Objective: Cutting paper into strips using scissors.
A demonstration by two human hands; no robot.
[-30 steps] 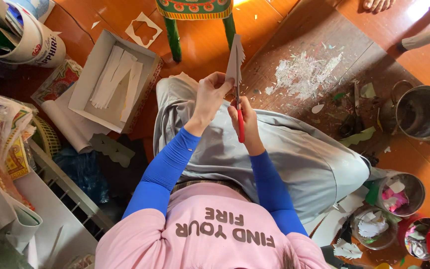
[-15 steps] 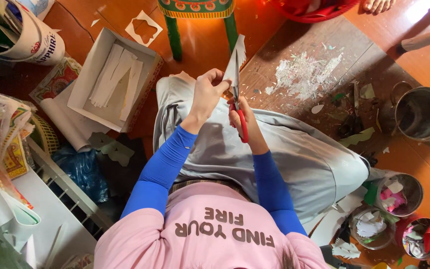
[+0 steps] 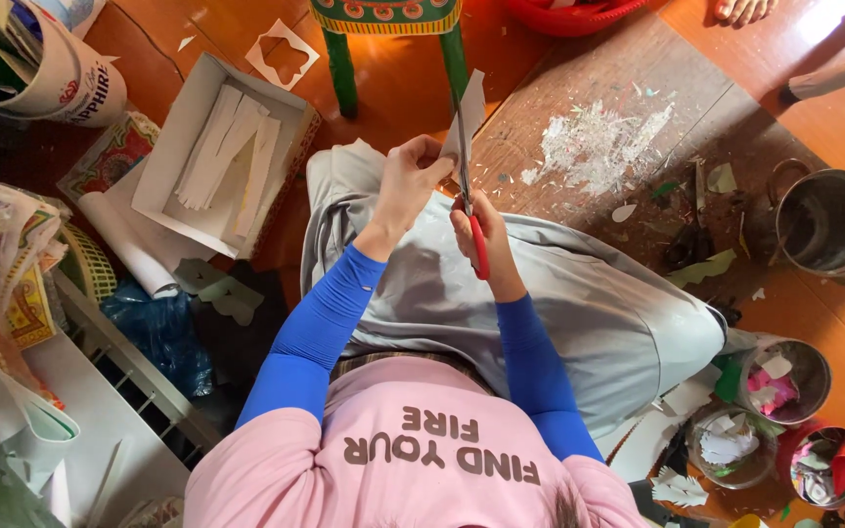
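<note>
My left hand [image 3: 413, 181] pinches a small piece of white paper [image 3: 471, 110] and holds it upright above my lap. My right hand [image 3: 486, 240] grips red-handled scissors [image 3: 478, 244]. Their blades [image 3: 463, 166] point up along the paper's left edge, right beside my left fingers. Both arms are in blue sleeves and reach out over my grey trousers [image 3: 589, 293].
A white box of cut paper strips [image 3: 222, 156] lies to the left, with a paper roll [image 3: 129, 244] below it. A green stool [image 3: 383, 24] stands ahead. White scraps [image 3: 599, 147] litter a wooden board. A metal pot [image 3: 828, 220] and small scrap tubs [image 3: 775, 376] sit to the right.
The paper and scissors stay together above my lap. The paper has tilted a little and the blades sit slightly higher along its edge.
</note>
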